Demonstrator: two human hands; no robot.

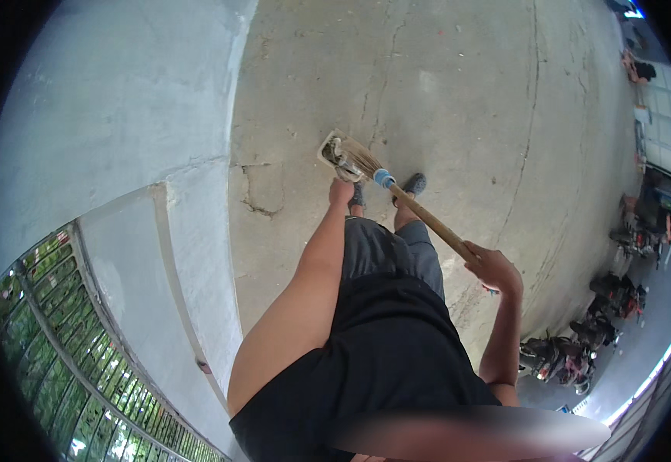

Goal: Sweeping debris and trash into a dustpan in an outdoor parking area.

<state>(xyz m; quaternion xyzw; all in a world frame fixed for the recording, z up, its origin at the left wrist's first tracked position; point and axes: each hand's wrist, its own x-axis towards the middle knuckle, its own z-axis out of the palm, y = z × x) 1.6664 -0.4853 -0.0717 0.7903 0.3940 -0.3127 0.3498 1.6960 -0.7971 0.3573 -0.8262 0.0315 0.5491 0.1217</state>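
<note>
Sweeping seems the step: the right hand's (495,269) fingers grip a wooden-handled straw broom (432,222); the left's (341,192) grip a pale, shallow dustpan (323,147) at its bristles. Next calls for a level dustpan.

I see room to pass over concrete floor (459,92), ahead of dustpan (322,149) and right of broom (432,221). Broom slants across the gap between left hand (341,192) and right hand (497,271). Shoes (415,183) crowd dustpan's near side. Wall (128,108) blocks left; motorcycles (562,358) obstruct far right.
</note>
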